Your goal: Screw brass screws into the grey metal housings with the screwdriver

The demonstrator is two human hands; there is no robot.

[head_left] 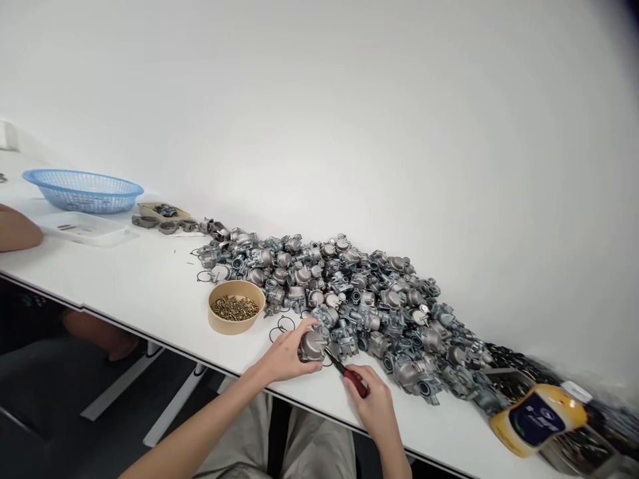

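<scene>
Item one, a rounded grey metal part (313, 346): lay in your left hand (289, 352), near the table's front edge. Thumb and fingers curved about opposite sides, pinching it. Its domed face turned upward; fingers hid too much to fix its long axis.

Item two, a red-handled tool (355, 382): lay in your right hand (377, 399), fingers closed round the handle. Its long axis ran obliquely away from you and leftward, the dark shaft's tip pointing at the part's right side; whether it touched could not be told.

Surroundings: black rings (282, 329), thin, just beyond your left hand. Paper bowl (229, 326), tan, left of that hand, holding brass-coloured screws (234, 307). Heap of metal parts (349, 286), grey, beyond both hands and spreading to either side. Yellow bottle (542, 419), dark-labelled, leaning, well to the right of your right hand. Far left of your left hand: blue basket (94, 201), shallow white tray (112, 233) and another person's forearm (18, 228).

Surface: white table (164, 283), smooth, dark-edged, beneath your hands. Room: plain white wall (319, 120) beyond the heap; dark floor (64, 379) and pale table legs (174, 402) below, left of your left hand.
</scene>
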